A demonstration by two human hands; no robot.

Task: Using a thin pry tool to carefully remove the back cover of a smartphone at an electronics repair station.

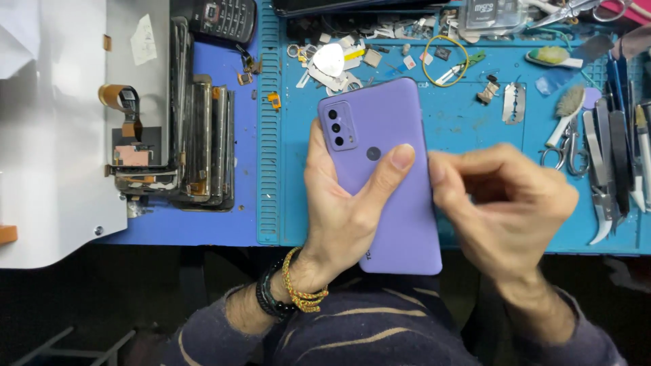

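A purple phone [386, 176] is held back-up over the near edge of the blue mat [475, 122], its camera end pointing toward the far edge. It is gripped by the left hand [342, 210], the palm wrapped under its left side and the thumb laid across its back beside the round sensor. The right hand [505, 203] is pressed against the phone's right edge with the fingers curled in; the hand is blurred, and whether anything is pinched between its fingers cannot be told. A stack of old screens [196, 142] is stood near the mat's left edge. Tweezers [614, 156], scissors [569, 152] and a brush [566, 112] are laid along the right edge, and small parts [339, 64] are scattered at the far edge.
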